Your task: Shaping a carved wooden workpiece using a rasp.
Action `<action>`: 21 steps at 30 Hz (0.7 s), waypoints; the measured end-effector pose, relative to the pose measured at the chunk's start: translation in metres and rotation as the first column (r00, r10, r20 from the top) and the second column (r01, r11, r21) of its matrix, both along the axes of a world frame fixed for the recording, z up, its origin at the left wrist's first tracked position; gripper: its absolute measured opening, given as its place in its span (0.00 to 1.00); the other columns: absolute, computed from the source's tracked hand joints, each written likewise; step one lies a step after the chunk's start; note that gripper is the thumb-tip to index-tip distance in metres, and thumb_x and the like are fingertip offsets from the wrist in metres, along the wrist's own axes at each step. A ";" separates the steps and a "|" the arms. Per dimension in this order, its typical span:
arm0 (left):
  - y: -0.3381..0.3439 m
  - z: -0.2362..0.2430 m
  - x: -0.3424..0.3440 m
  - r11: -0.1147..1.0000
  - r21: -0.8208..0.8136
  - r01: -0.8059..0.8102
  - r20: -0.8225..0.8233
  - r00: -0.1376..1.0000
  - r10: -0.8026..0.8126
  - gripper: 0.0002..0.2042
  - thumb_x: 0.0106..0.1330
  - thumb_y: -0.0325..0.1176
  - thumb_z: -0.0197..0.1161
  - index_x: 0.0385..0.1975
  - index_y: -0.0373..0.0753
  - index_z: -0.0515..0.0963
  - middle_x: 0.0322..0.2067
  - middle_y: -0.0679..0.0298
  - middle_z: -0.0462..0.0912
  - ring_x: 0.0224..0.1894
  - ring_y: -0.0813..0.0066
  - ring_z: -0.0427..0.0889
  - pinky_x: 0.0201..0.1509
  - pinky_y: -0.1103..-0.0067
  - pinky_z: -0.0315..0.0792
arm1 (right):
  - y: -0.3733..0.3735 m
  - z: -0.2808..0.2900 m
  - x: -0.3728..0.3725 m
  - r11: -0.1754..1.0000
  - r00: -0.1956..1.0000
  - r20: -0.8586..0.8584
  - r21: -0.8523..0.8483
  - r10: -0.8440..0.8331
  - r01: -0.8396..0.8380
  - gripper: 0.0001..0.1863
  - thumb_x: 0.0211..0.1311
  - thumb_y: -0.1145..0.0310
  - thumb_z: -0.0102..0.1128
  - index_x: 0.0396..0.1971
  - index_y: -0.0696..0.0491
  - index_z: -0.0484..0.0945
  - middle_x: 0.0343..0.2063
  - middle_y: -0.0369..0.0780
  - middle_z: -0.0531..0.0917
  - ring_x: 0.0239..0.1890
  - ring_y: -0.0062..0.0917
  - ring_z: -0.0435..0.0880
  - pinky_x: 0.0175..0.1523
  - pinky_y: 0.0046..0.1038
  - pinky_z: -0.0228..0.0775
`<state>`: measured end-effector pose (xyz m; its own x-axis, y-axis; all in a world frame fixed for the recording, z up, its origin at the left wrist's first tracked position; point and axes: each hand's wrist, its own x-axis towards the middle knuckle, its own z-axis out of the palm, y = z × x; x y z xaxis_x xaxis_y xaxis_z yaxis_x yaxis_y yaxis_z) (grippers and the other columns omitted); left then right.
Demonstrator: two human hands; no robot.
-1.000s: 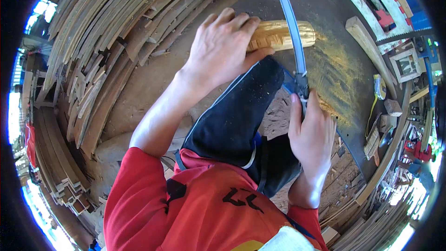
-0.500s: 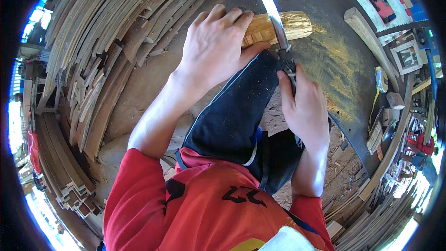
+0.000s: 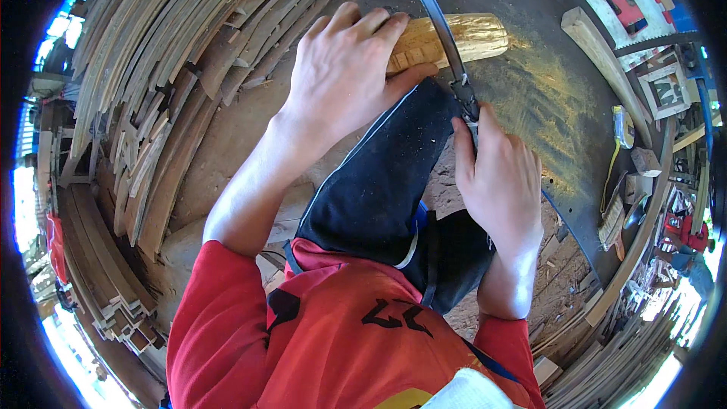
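Note:
A short, carved block of yellowish wood lies on the dark work surface just beyond my bent knee. My left hand is closed over its left end, with the thumb along the near side. A hacksaw, seen from above along its narrow metal frame, crosses the middle of the block. My right hand is wrapped around its handle, which the fingers mostly hide. From this angle the cutting edge cannot be made out.
Yellow sawdust covers the surface right of the block. Farther right are a tape measure, a thick wooden beam and a small wooden frame. Long planks are stacked at the left. A person is at the far right.
The hacksaw has tilted, its far tip shifting slightly left and its bright glare gone. My right hand has moved a little toward me. My left hand and the block have shifted slightly left.

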<state>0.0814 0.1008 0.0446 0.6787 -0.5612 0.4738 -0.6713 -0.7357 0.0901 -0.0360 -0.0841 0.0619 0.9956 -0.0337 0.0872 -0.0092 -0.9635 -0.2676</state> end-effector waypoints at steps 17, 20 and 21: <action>-0.006 -0.002 0.001 0.998 0.059 0.015 -0.005 1.000 -0.015 0.29 0.65 0.58 0.70 0.53 0.37 0.83 0.46 0.60 0.86 0.48 0.59 0.85 0.48 0.65 0.84 | 0.000 0.001 -0.030 0.991 0.995 -0.044 -0.102 -0.086 0.081 0.14 0.78 0.58 0.54 0.37 0.54 0.74 0.15 0.47 0.82 0.19 0.45 0.86 0.24 0.46 0.76; -0.009 -0.003 0.000 0.997 0.059 0.042 -0.005 0.999 -0.042 0.30 0.65 0.58 0.70 0.54 0.37 0.83 0.47 0.60 0.86 0.49 0.59 0.85 0.47 0.65 0.84 | -0.004 -0.002 -0.033 0.988 0.995 -0.023 -0.121 -0.094 0.091 0.13 0.78 0.59 0.54 0.37 0.53 0.74 0.16 0.46 0.83 0.19 0.43 0.87 0.23 0.45 0.76; -0.008 -0.003 0.001 0.997 0.047 0.054 0.016 0.998 -0.054 0.30 0.65 0.58 0.70 0.54 0.37 0.83 0.46 0.60 0.86 0.48 0.58 0.85 0.47 0.65 0.84 | -0.003 -0.003 -0.028 0.989 0.994 -0.020 -0.103 -0.108 0.106 0.13 0.78 0.59 0.54 0.37 0.53 0.74 0.16 0.47 0.83 0.19 0.43 0.87 0.24 0.45 0.77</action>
